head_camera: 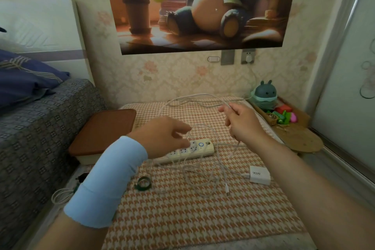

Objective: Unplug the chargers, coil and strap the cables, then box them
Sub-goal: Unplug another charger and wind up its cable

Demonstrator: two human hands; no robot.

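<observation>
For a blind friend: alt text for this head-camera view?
A right hand pinches a raised loop of white cable while the left hand grips its strands above a power strip on a houndstooth cloth. A 90W charger and green strap lie nearby.

A large cartoon poster (198,6) is hung on the far wall, above floral wallpaper (162,75). Two wall sockets (248,56) are seen just under its lower right corner. At the left a bed (40,128) is covered with a grey patterned blanket, and a dark blue pillow (26,77) is laid below a white headboard (40,26). The desk is covered with an orange-and-cream houndstooth cloth (203,219). At the far right a teal eared figurine (265,92) is set beside small colourful toys (284,115) on a wooden stand (298,138).
</observation>
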